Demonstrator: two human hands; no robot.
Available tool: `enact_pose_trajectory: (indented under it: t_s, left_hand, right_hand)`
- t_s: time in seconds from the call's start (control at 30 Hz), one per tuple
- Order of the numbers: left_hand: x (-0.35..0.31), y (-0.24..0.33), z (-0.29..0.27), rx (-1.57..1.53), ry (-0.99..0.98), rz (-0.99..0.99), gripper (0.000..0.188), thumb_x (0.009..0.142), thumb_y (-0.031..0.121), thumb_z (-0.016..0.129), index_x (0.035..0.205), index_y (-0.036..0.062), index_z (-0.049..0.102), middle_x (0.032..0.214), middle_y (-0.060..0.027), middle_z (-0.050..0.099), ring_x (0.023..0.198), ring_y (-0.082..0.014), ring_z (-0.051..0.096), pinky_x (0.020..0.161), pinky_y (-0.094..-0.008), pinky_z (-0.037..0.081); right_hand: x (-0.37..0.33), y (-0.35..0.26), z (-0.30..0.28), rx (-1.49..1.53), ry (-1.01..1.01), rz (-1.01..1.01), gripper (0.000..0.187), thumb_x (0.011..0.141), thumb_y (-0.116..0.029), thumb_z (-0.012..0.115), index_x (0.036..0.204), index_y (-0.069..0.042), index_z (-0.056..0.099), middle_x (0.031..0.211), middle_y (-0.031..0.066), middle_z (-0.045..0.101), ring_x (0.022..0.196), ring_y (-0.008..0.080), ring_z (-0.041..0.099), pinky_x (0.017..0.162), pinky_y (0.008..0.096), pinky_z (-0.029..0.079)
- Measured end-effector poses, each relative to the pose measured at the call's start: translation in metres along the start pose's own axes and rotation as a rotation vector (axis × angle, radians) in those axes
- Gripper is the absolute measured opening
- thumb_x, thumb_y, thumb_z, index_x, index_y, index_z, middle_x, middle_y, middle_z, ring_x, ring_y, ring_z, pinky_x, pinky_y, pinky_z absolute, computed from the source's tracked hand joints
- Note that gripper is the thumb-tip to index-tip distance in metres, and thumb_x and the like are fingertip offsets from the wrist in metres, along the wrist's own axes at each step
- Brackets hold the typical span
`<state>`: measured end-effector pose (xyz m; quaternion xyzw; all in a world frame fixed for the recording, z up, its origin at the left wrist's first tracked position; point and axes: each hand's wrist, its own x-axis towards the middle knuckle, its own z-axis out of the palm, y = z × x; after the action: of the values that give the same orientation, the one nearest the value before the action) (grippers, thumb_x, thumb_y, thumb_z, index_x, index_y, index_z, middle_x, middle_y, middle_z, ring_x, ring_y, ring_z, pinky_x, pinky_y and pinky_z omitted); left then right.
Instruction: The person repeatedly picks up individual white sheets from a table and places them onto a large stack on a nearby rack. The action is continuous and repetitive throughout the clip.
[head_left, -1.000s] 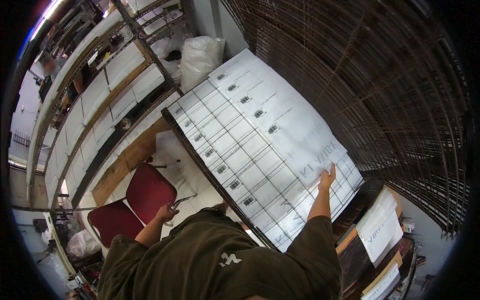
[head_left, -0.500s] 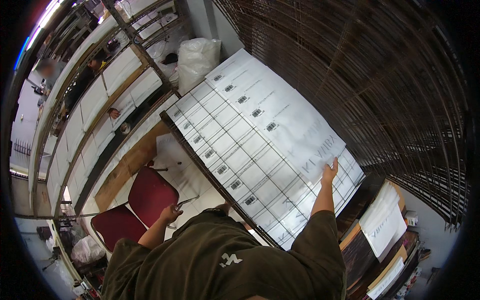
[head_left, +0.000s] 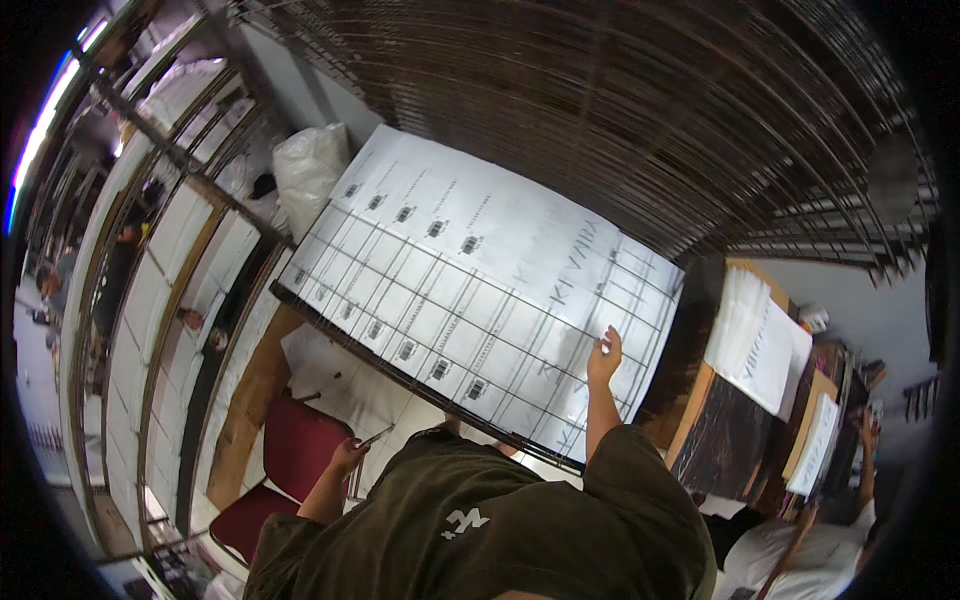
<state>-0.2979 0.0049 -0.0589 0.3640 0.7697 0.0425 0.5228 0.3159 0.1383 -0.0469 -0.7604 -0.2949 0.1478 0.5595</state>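
A wire-grid rack shelf (head_left: 640, 284) lies in front of me, tilted in view, with printed white sheets (head_left: 430, 330) showing under its wires. On top of the grid, along the far side, rests a large white printed sheet (head_left: 480, 200). My right hand (head_left: 606, 350) hovers over the right part of the grid, fingers loosely bent and apart, with nothing seen in them; it is clear of the sheet. Low at my left side, my left hand (head_left: 347, 455) is closed on a thin grey tool (head_left: 377, 437), whose exact kind is too small to tell.
Raised wire shelves (head_left: 600, 100) stand stacked beyond. Red chairs (head_left: 305, 440) are at the left, before long shelving (head_left: 180, 320). A plastic sack (head_left: 312, 175) stands far left. Stacked sheets (head_left: 765, 345) lie on a bench at right, where another person (head_left: 800, 550) is.
My view has turned to the right. My right hand has let go of the sheet's near right edge and drawn back over the grid. Another person now shows at the lower right.
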Motion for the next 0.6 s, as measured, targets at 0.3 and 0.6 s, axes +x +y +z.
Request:
enact_pose_trajectory:
  t_s: [0.3,0.6]
  left_hand:
    - [-0.036,0.047,-0.027,-0.128,-0.017,-0.055,0.036,0.083,0.025,0.060,0.114,0.0096,0.050,0.095,-0.0084,0.057,0.082,-0.0199,0.055,0.065,-0.0372,0.044]
    - [0.000,0.037,0.049,-0.033,-0.330,0.251,0.038,0.082,0.029,0.062,0.113,0.0094,0.051,0.094,-0.0083,0.059,0.082,-0.0191,0.057,0.065,-0.0337,0.044]
  right_hand:
    - [-0.055,0.002,-0.178,-0.474,0.437,-0.132,0.031,0.070,-0.005,0.058,0.101,-0.007,0.059,0.094,0.0121,0.058,0.090,0.0303,0.053,0.080,0.0410,0.041]
    - [-0.119,0.021,-0.290,-0.971,0.293,0.330,0.058,0.072,-0.029,0.064,0.125,-0.016,0.044,0.137,0.0126,0.032,0.127,0.0298,0.029,0.096,0.0524,0.029]
